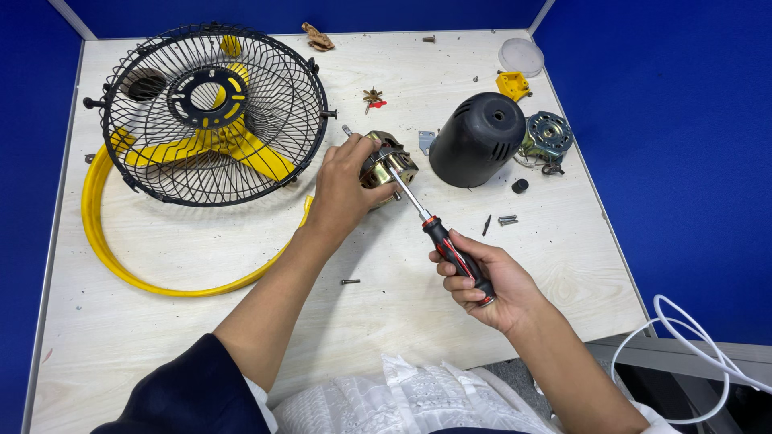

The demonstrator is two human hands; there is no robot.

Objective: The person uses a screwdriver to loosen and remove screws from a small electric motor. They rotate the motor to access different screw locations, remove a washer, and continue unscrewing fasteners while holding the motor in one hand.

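My left hand (342,189) grips a small brass-coloured fan motor (390,165) resting on the pale wooden table (201,337). A black-and-red-handled screwdriver (438,237) is held in my right hand (482,281), its metal shaft slanting up-left with the tip touching the top of the motor. Just right of the motor lies a black domed motor cover (476,138) on its side.
A black wire fan guard (211,112) with yellow blades and a yellow ring (121,257) lies at the left. A motor part (545,138), yellow piece (512,83), clear disc (521,56) and loose screws (507,219) sit at the right. A white cable (691,354) hangs off the table's right edge.
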